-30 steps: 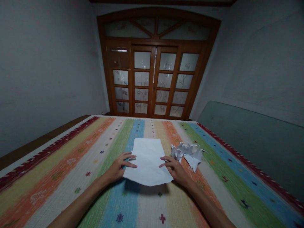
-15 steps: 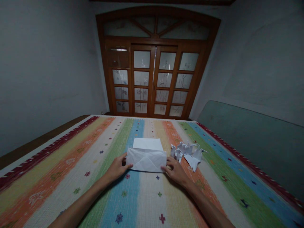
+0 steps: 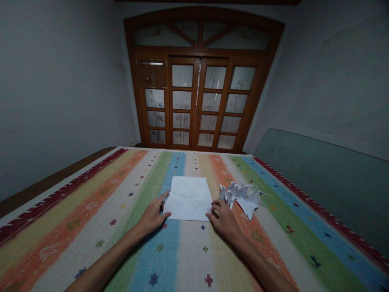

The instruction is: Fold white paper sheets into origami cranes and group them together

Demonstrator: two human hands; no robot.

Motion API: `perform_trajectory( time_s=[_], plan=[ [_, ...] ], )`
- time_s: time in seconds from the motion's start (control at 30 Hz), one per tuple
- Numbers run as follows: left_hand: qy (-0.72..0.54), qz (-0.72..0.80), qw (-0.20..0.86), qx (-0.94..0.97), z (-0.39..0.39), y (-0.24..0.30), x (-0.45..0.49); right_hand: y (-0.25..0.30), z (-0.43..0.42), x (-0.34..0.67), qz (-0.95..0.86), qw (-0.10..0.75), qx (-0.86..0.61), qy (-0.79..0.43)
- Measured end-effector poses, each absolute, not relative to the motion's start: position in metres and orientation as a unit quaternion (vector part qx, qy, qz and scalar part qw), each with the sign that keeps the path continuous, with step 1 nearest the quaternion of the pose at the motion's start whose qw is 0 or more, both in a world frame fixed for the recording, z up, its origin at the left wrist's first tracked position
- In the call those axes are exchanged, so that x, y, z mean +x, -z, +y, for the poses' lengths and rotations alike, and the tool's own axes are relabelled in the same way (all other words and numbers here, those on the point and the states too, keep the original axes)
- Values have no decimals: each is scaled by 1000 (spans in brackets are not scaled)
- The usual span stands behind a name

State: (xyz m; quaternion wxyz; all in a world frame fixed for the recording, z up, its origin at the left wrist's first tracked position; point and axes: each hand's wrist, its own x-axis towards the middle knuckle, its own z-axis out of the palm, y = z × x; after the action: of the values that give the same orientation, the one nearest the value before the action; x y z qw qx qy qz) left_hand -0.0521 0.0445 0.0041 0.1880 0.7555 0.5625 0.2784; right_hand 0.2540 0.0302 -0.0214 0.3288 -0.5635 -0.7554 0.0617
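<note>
Left hand (image 3: 152,214) and right hand (image 3: 224,219), loosely curved, touch the white paper (image 3: 189,199) at 2 sides (cannot tell if pinching).

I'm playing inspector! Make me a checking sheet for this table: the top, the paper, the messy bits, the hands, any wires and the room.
Surface: striped, patterned tablecloth over the table.
Work things: white sheet of paper with faint creases, lying between the hands.
Clutter: pile of folded white paper pieces, right of the sheet, close by the right hand.
Left grip: left hand at the sheet's left edge, thumb and fingers apart.
Right grip: right hand at the right edge, fingers curled; can't tell if it pinches.
Cables: nothing seen.
Surroundings: wooden doors with glass panes ahead; pale walls; greenish panel on the right.
</note>
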Motion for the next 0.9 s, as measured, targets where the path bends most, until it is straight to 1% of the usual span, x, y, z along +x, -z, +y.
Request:
perform_trajectory(
  time_s=[0.17, 0.27, 0.37, 0.43, 0.53, 0.67, 0.8, 0.9],
  plan=[
    [-231, 551, 125, 792, 43, -6, -53, 23, 30, 252, -749, 337, -570, -34],
    [-238, 540, 61, 805, 43, -3, -55, 23, 28, 251, -762, 351, -544, -19],
    [-259, 488, 23, 833, 42, 5, -56, 23, 23, 248, -797, 340, -499, -3],
    [-254, 434, 22, 864, 42, 10, -57, 23, 20, 245, -826, 319, -465, -8],
    [-212, 368, 40, 904, 40, 14, -57, 21, 16, 242, -863, 270, -425, -45],
    [-162, 362, 70, 915, 40, 11, -57, 17, 13, 240, -874, 214, -426, -93],
    [-157, 376, 91, 908, 43, 8, -58, 15, 14, 240, -870, 201, -436, -111],
    [-177, 377, 105, 903, 44, 7, -59, 15, 14, 240, -866, 214, -438, -114]
  ],
)
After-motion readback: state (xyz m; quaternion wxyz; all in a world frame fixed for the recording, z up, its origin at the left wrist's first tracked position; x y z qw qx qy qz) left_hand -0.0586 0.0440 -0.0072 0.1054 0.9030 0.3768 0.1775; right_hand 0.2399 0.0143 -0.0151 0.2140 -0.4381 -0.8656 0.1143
